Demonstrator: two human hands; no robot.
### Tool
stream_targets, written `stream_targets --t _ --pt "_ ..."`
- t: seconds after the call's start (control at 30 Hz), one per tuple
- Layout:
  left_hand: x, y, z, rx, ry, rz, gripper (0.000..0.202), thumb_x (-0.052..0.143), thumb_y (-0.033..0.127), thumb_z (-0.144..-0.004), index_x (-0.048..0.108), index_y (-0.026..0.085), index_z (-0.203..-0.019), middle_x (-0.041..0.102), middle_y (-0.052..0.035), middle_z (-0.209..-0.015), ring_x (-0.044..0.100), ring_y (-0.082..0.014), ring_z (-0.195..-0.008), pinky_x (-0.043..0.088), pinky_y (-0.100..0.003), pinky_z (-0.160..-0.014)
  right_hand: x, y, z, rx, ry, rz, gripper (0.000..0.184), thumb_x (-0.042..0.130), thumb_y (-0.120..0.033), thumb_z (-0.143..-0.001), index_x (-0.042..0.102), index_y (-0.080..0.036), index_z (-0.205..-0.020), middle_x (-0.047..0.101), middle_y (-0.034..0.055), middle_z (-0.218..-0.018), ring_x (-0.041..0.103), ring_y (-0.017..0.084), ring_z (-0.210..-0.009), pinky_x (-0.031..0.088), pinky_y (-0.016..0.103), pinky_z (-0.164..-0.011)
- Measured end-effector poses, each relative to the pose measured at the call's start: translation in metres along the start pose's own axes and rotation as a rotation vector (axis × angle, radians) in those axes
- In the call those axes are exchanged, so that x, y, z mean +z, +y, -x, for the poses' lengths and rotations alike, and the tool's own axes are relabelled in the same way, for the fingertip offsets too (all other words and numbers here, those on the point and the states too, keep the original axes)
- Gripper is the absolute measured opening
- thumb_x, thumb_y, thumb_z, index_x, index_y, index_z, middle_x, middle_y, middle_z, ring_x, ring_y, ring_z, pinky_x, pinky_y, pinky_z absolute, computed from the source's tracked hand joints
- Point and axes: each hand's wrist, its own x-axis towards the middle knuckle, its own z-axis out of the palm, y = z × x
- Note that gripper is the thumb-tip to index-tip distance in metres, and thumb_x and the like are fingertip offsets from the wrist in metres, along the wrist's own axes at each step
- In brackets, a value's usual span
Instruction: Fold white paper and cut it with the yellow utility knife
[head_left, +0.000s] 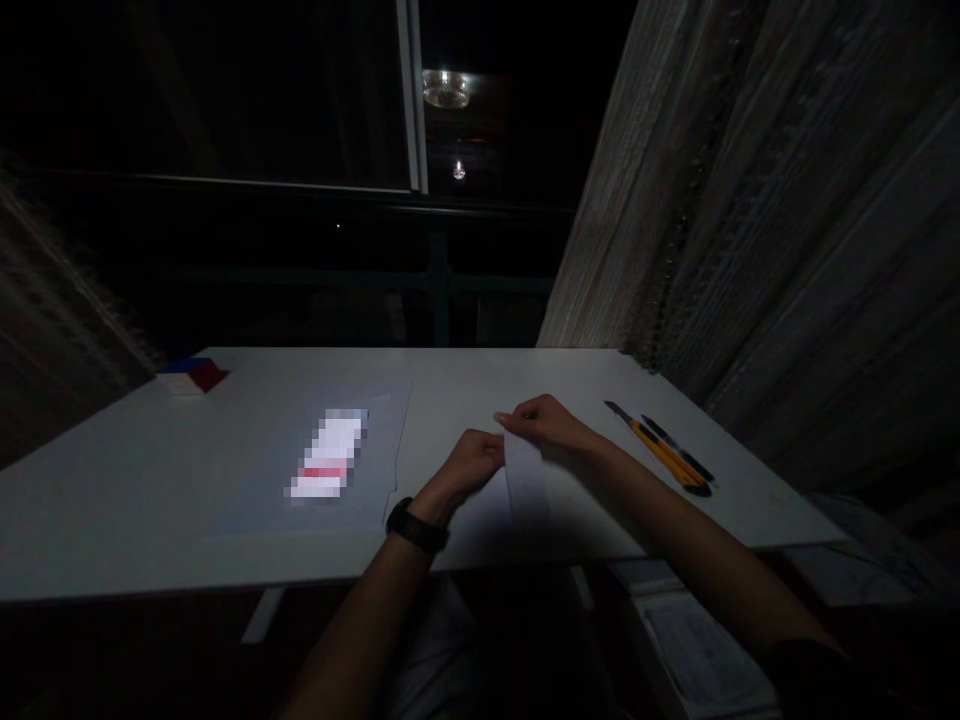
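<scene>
L hand (472,458) & R hand (544,420) both grasp a piece of white paper (525,485) b/w them, close to the near edge of the white tabletop (450,385). R hand pinches its top, thumb & fingertips together; L hand, fingers curled, grips its upper L edge, tips partly hidden. Paper hangs down from the fingers toward the near edge; can't tell if it's folded or how many layers.

Black wristwatch (417,527) on the L wrist. Just L of L hand: paper sheets (384,435) lying flat, w/ a lit phone (328,455) on top, screen pixelated, so text n/a. Farther out, well L of L hand near the far edge: puzzle cube (187,377), blue top, white & red sides.

To the R of R hand, near the forearm: yellow utility knife (664,452), blade end pointing away from the person, & black pen (679,448) just beyond it, approx. parallel. Past the hands, beyond the far edge: dark window (480,120); patterned curtain (697,180) beyond R hand, far R. Room v. dim.
</scene>
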Motion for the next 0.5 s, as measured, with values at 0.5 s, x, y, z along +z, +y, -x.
stream_targets --t 0.5 --pt "0.003 -0.011 -0.003 -0.039 -0.084 -0.078 0.040 0.068 0.047 -0.061 0.068 0.008 -0.066 0.048 0.0024 -0.053 0.036 -0.0084 -0.052 0.025 -0.023 -0.050 -0.052 0.011 -0.014 -0.002 -0.699 0.185 0.053 0.083 -0.026 -0.047 0.063 -0.015 -0.095 0.067 0.0031 -0.090 0.059 0.012 -0.072 0.045 0.024 -0.066"
